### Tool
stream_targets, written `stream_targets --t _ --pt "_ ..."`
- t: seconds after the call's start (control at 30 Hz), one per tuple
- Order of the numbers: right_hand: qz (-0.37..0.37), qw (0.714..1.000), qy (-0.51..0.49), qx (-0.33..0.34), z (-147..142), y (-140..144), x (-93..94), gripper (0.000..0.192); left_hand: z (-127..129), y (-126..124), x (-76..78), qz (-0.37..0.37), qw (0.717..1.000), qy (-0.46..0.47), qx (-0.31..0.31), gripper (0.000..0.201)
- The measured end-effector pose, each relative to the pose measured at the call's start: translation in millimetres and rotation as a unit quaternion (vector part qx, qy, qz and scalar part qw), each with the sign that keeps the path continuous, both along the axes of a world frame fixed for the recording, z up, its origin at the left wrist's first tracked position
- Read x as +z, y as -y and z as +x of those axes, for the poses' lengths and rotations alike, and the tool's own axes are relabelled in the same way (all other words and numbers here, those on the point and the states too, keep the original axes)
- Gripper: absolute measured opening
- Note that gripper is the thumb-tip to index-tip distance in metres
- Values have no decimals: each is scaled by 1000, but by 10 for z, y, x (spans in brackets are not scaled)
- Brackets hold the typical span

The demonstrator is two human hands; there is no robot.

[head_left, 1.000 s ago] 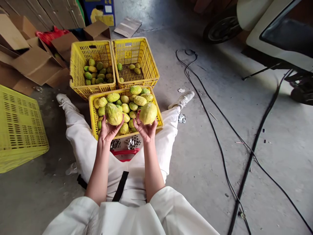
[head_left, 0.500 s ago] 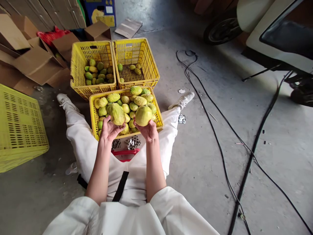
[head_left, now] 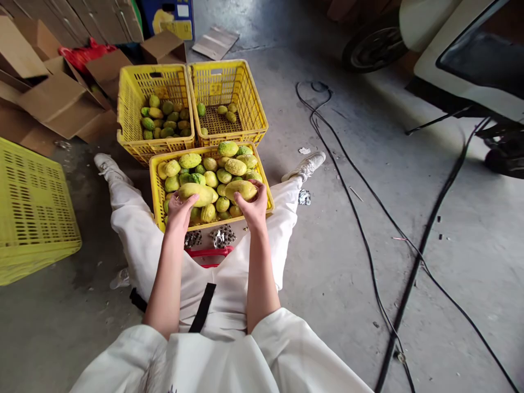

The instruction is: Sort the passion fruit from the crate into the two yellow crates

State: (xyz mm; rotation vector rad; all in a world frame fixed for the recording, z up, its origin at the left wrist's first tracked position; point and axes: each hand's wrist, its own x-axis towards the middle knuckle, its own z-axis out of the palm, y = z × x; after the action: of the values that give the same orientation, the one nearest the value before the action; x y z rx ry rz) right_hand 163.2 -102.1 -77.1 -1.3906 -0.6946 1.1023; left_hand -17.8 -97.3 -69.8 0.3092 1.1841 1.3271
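My left hand (head_left: 179, 213) is closed around the near end of a smooth yellow-green oval fruit (head_left: 197, 193), which lies sideways in its grip. In my right hand (head_left: 254, 207) is a second yellow oval fruit (head_left: 240, 189), also turned on its side, with the thumb in front and fingers behind. Both are held above a shallow yellow crate (head_left: 154, 188) between my legs. Inside that crate lie several more fruits (head_left: 210, 179), some smooth, some bumpy, from green to yellow.
Two deeper yellow crates stand beyond: the left one (head_left: 135, 103) holds several fruits, the right one (head_left: 249, 98) fewer. A yellow-green crate (head_left: 36, 213) stands at left, near cardboard boxes (head_left: 61, 103). Black cables (head_left: 368, 245) cross the floor at right, below a white vehicle (head_left: 429, 71).
Both fruits have been turned from end-on to lying sideways. My right hand has rotated and shifted slightly up and right, with its fingers now behind its fruit.
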Motion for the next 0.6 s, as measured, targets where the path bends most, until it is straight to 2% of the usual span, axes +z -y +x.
stream_targets --t 0.17,0.3,0.43,0.53,0.6 --pt "32 995 84 36 99 20 91 54 -16 5 67 17 1000 16 -3 50" --pt "39 982 152 107 158 67 91 59 -45 -12 -20 -19 1000 -14 -11 45" --pt "-61 956 228 175 160 118 -30 59 -93 -37 -256 -157 987 -34 1 33" --pt "-166 947 223 162 117 131 -228 55 -163 -27 -424 -252 967 -2 24 25" --pt "-204 954 176 134 61 64 -375 53 -216 -5 -503 -291 955 12 47 19"
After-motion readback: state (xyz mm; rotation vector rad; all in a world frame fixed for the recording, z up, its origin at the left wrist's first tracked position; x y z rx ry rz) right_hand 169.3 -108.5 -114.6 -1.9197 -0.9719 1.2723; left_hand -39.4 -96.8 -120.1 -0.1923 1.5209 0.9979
